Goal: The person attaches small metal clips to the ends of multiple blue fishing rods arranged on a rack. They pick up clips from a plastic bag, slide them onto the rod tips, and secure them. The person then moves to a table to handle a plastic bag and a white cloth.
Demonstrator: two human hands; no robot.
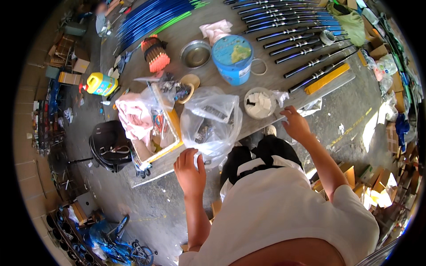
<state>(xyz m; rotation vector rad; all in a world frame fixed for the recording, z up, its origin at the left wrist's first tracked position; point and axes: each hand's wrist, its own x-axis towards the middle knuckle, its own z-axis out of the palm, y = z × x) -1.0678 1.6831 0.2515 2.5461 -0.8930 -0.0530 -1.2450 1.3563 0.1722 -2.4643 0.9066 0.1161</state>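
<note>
My left hand is raised at the table's front edge, beside a clear plastic bag with small dark parts in it. Its thumb stands apart from the fingers, and I see nothing in its grasp. My right hand hovers by the front edge, fingers loosely spread and holding nothing visible. Just left of it, a round white tub contains flat white pieces. An open box by my left hand carries a pink cloth and red-handled tools. Behind the bag stands a blue lidded bucket.
Fishing rods lie in a row at the far right, near an orange-yellow bar. Blue rods fill the far left. A metal bowl and an orange-tipped bundle sit mid-table. A black bag rests left of the table.
</note>
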